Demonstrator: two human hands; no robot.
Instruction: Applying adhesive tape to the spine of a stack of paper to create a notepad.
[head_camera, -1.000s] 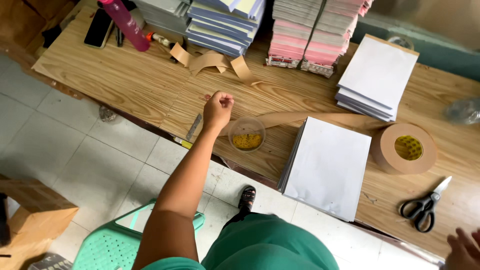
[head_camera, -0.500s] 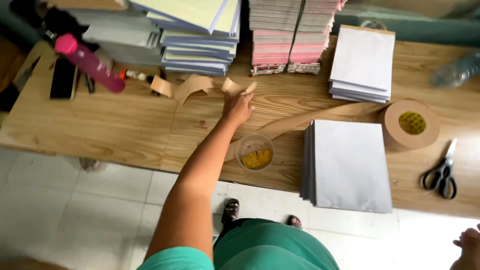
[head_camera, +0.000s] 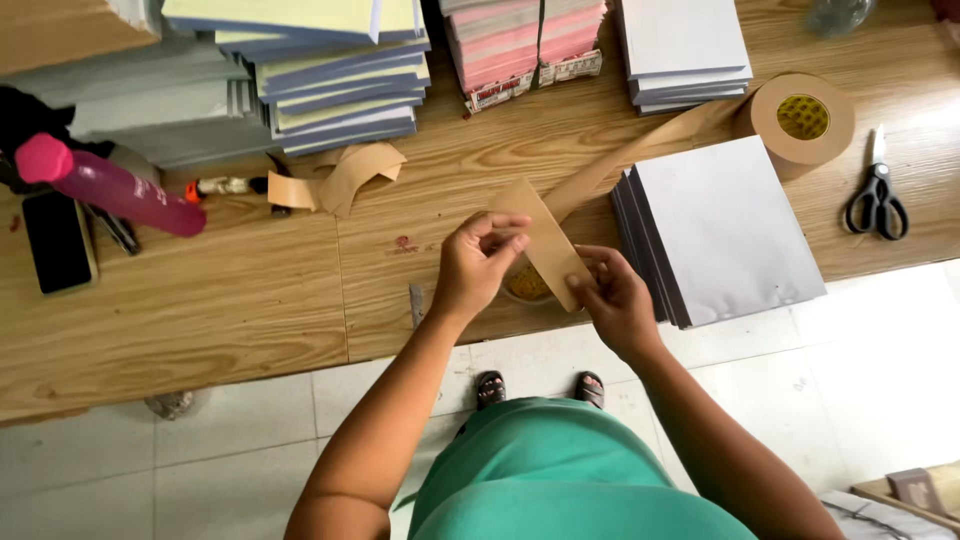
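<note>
White floor tiles below, wooden bench (head_camera: 250, 300) above them. Left hand (head_camera: 478, 262) pinches the upper part of a brown tape strip (head_camera: 545, 243); right hand (head_camera: 615, 298) pinches its lower end. Strip is held tilted just above the bench edge, over a small cup (head_camera: 525, 285) with yellow inside, mostly hidden. Just right of the hands: grey sheet stack (head_camera: 722, 230). Further right, scissors (head_camera: 877, 195). Left side: black phone (head_camera: 58, 242), pink bottle (head_camera: 105, 185). Mid-bench: crumpled tape scraps (head_camera: 335, 178). Tape roll (head_camera: 797, 120) beyond the stack, its loose tail (head_camera: 640, 150) running toward the hands. Far edge: stacks of yellow-blue pads (head_camera: 330, 70), pink pads (head_camera: 525, 45), white sheets (head_camera: 685, 45).
</note>
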